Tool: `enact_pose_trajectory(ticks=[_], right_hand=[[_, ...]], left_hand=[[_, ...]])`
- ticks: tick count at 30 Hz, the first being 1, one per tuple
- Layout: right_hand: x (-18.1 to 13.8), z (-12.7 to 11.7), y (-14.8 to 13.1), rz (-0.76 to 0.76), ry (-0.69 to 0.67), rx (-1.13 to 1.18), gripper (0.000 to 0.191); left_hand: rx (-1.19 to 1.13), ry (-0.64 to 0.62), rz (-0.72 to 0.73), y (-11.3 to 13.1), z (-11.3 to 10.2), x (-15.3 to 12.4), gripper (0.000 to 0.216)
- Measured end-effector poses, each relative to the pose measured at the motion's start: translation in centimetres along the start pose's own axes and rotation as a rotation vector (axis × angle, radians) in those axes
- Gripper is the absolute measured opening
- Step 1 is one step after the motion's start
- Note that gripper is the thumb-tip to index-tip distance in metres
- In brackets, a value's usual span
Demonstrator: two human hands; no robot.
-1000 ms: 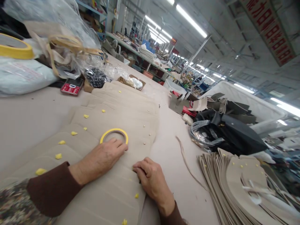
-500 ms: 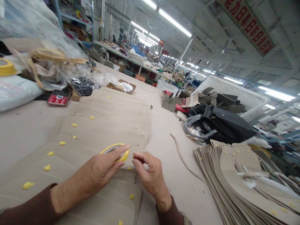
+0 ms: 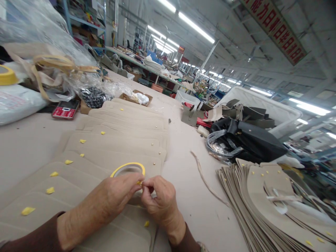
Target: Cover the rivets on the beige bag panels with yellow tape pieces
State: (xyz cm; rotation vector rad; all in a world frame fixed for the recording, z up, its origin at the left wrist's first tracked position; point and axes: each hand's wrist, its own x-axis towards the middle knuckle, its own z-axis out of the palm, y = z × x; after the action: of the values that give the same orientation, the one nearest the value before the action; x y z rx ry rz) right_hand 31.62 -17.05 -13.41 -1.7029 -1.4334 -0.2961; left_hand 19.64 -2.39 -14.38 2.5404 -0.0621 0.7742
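A roll of yellow tape is gripped by my left hand, its ring standing up past my fingers. Right at the roll's edge, my right hand pinches with thumb and forefinger at a bit of yellow tape; the fingertips of both hands nearly meet. Beneath them spread overlapping beige panels, laid in a fanned row. Small yellow tape pieces stick to the panels along the left side, and small metal studs show on the right side of several.
A thick stack of beige pieces lies at right, below a black handbag. A thin beige strip rests on the table between. At left are a red calculator-like device, plastic-wrapped items and another yellow tape roll.
My right hand has moved left to the tape roll and its fingers have closed at the edge. The roll has tilted slightly in my left hand.
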Motion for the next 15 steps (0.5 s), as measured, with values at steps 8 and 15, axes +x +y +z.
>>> enact_pose_trajectory(ticks=[8,15], right_hand=[[0.2,0.6,-0.5,0.530,0.043,0.258,0.013],[0.6,-1.4,2.5,1.049,-0.015,0.556,0.029]], left_hand=[[0.123,-0.003,-0.022,1.9,-0.6,1.8,0.025],[0.280,0.030,0.079,2.0,0.2,1.9,0.021]])
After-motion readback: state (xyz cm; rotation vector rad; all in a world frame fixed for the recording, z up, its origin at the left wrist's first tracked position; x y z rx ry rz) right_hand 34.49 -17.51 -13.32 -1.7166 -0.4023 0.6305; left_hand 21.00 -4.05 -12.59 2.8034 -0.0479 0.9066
